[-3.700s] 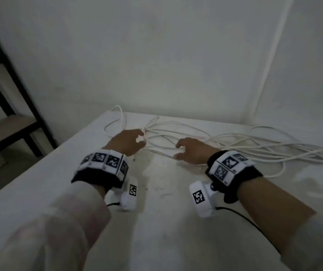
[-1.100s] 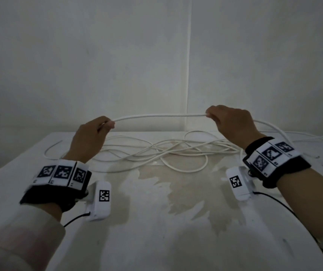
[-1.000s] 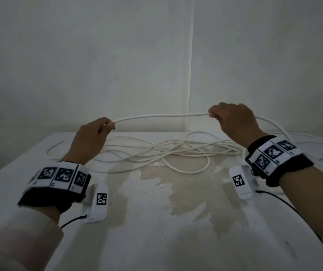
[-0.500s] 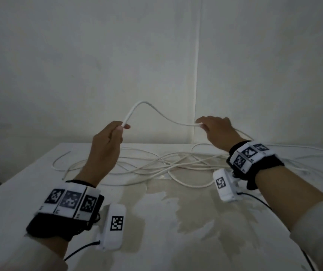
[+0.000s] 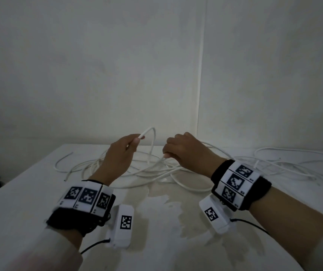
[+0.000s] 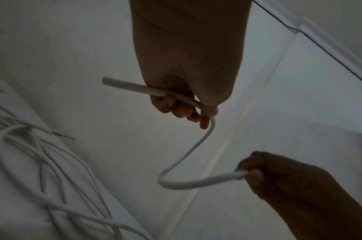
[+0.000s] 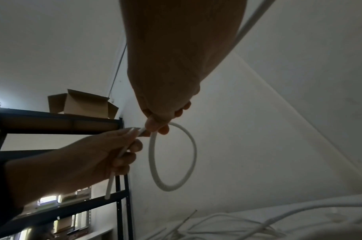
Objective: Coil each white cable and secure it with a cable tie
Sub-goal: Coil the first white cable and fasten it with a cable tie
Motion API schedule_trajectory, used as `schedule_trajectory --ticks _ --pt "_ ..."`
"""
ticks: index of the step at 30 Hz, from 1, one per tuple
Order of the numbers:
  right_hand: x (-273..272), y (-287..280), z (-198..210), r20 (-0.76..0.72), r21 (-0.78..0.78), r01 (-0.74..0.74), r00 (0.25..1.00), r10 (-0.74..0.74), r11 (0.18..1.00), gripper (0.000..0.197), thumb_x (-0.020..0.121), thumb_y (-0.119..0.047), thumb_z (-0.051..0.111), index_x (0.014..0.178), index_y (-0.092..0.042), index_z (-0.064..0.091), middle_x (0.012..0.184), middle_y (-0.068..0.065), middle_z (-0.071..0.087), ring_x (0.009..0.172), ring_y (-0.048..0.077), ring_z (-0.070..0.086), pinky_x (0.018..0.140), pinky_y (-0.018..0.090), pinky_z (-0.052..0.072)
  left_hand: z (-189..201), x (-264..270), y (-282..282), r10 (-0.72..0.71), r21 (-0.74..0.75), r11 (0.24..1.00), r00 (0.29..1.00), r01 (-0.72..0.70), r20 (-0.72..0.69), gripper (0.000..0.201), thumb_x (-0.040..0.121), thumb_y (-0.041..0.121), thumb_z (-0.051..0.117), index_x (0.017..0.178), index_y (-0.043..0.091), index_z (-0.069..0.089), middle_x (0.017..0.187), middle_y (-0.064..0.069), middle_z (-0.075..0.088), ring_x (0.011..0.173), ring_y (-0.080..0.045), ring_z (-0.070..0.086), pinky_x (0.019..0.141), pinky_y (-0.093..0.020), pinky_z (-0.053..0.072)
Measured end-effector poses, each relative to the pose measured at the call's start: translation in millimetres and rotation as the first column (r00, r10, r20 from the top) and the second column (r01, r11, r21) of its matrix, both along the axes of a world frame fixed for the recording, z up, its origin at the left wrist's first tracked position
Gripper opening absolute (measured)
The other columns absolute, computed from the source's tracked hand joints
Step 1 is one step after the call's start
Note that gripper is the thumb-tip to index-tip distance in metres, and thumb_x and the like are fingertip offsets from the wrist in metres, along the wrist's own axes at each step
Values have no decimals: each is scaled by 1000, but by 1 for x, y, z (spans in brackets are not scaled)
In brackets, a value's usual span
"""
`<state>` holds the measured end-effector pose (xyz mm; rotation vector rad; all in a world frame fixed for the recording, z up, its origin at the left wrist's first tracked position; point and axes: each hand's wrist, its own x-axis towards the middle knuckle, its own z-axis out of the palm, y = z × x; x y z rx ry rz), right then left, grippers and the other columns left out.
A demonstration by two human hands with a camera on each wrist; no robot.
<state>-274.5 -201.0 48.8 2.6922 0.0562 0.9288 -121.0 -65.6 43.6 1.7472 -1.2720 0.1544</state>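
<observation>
A tangle of white cables (image 5: 137,170) lies across the back of the white table (image 5: 39,192). My left hand (image 5: 135,142) grips one white cable (image 6: 196,146) near its free end, which sticks out past the fingers (image 6: 176,108). From there the cable curves into a small loop (image 7: 194,151) and reaches my right hand (image 5: 166,154), which pinches it between thumb and fingers (image 7: 155,126). Both hands hover close together above the tangle. The cable's far part trails back past my right wrist.
More loose white cable (image 5: 284,159) spreads over the table's right back corner. White walls close off the back and right. A dark metal shelf (image 7: 59,121) with an open cardboard box (image 7: 83,105) stands to the left. The table front (image 5: 156,241) is stained.
The cable was stretched nearly straight between my hands. The hands have moved toward each other and lower, bending that stretch into a small loop.
</observation>
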Motion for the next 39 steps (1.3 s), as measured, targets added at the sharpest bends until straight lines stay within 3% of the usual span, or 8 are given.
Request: schedule_trajectory --ticks 4,9,14,19,23,27,35,39 --pt "2 9 6 19 270 -58 998 55 961 36 87 -30 42 74 -4 63 68 10 57 53 25 52 53 27 37 -3 -13 -7 -94 152 983 995 100 -44 26 99 30 35 90 29 59 82 12 58 64 -3 45 60 -16 34" --pt "0 12 18 -64 566 47 998 -13 823 25 92 -26 52 91 -2 58 78 -6 47 69 17 45 62 25 30 -2 -25 -8 -179 218 959 983 182 -32 45 82 61 24 71 29 54 64 5 51 55 -10 41 58 -28 32" --pt "0 11 20 -80 629 86 996 -45 773 22 91 -24 54 99 -4 58 71 -15 41 62 5 40 58 16 30 3 -21 -10 -206 281 944 974 172 94 22 96 39 43 89 24 57 64 8 49 58 -6 44 56 -23 31" --pt "-2 16 17 -110 477 125 991 -82 870 25 95 -28 47 103 -13 65 95 -2 58 77 16 53 62 25 32 5 -18 -7 -267 301 922 963 243 40 32 95 34 44 90 9 64 55 10 52 52 -6 42 54 -18 32" --pt "0 16 25 -206 646 203 975 -88 735 21 95 -26 47 94 -18 67 74 -17 57 68 5 51 62 20 37 7 -16 -2 -301 255 921 953 294 -13 34 93 34 48 63 20 57 49 15 54 49 -4 44 49 -12 32" --pt "-1 9 28 -122 782 108 992 -20 614 18 92 -17 52 94 -18 70 84 -7 66 89 15 60 81 31 45 8 -13 3 -294 171 936 951 307 -100 30 90 29 55 73 7 67 57 8 58 55 -3 45 53 -12 32" --pt "-14 11 30 -55 890 42 998 17 455 15 93 -10 50 88 -11 64 74 -8 65 85 13 60 88 30 45 11 -20 -1 -235 69 968 967 243 -101 22 83 32 65 64 22 67 49 14 59 51 0 51 49 -7 34" --pt "-22 13 29 -75 890 48 996 41 454 18 94 -13 49 87 -12 66 79 -7 65 80 2 57 80 12 41 12 -26 -5 -226 40 972 967 232 -118 21 83 29 65 63 25 66 47 14 57 50 -1 49 48 -9 33"
